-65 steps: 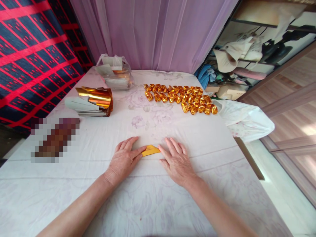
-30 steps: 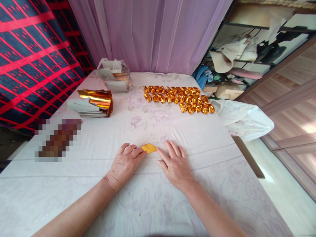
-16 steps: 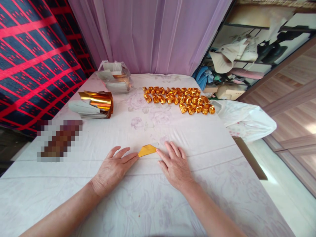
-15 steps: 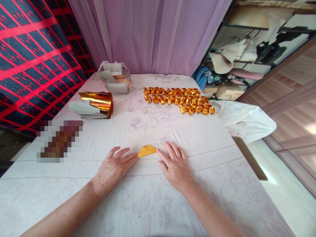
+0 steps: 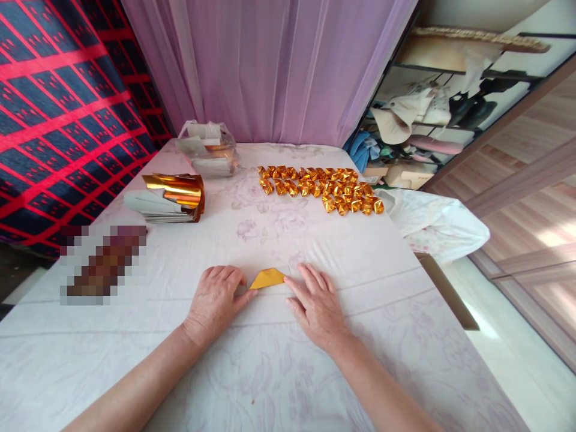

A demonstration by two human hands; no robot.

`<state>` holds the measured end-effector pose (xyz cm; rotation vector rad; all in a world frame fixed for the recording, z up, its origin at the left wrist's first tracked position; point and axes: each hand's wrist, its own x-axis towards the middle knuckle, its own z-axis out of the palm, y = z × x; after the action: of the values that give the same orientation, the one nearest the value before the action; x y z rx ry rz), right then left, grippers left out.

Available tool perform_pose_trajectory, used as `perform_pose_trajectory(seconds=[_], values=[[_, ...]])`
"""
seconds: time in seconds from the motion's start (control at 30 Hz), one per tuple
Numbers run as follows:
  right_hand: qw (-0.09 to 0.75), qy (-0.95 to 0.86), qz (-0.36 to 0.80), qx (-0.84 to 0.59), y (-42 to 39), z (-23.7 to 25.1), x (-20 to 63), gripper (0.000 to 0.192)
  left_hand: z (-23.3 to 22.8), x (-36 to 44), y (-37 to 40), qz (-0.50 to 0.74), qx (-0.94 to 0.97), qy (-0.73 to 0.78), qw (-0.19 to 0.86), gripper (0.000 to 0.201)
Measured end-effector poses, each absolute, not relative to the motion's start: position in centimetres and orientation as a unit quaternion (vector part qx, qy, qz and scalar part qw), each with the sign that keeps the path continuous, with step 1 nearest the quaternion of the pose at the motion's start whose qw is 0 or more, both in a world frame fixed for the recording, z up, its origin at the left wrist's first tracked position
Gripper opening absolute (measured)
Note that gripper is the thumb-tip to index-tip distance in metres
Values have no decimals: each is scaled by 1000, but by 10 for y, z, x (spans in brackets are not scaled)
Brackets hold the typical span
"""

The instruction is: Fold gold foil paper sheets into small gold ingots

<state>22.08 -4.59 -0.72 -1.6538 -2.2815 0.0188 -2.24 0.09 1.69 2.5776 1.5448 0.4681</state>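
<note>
A folded piece of gold paper (image 5: 268, 278) lies on the table in front of me, shaped like a low trapezoid with pointed ends. My left hand (image 5: 218, 294) is at its left corner, fingers curled and pressed together, the thumb stretched along the corner from below. At the other end, my right hand (image 5: 317, 303) lies with its fingers spread, the index fingertip touching the right corner. Behind the paper, toward the right, stand several folded gold foil pieces (image 5: 310, 188) in rows.
A curved stack of gold and grey sheets (image 5: 168, 201) stands at the left, with a clear plastic bag of sheets (image 5: 207, 150) behind it. A blurred-out patch (image 5: 103, 264) covers something at the left edge. A white bag (image 5: 443, 222) sits beyond the table's right edge, near a shelf.
My left hand has drawn its fingers in, and the thumb has replaced the stretched index finger at the paper's left corner. The right hand stays on the right corner. The view has tilted slightly.
</note>
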Motion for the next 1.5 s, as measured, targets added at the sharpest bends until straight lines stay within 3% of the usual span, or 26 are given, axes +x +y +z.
perform_pose_trajectory(seconds=[0.33,0.47,0.63,1.0,1.23,1.37,1.5], values=[[198,-802,5,-564,-49,-8,221,35,17,-6,12,167,843,505,84,19],[269,-800,8,-536,-48,-10,226,30,17,-7,14,166,858,476,100,12],[347,-758,34,-552,-44,-11,231,29,12,-10,19,194,877,433,78,18],[303,-786,65,-535,-35,-13,233,47,6,-10,40,229,898,360,105,27],[269,-837,53,-472,-28,-3,223,31,-3,-9,62,248,906,332,82,39],[265,-840,56,-470,-29,-4,220,32,13,-16,40,294,885,358,45,36],[261,-840,60,-472,-30,-5,219,29,24,-19,5,282,922,265,18,23]])
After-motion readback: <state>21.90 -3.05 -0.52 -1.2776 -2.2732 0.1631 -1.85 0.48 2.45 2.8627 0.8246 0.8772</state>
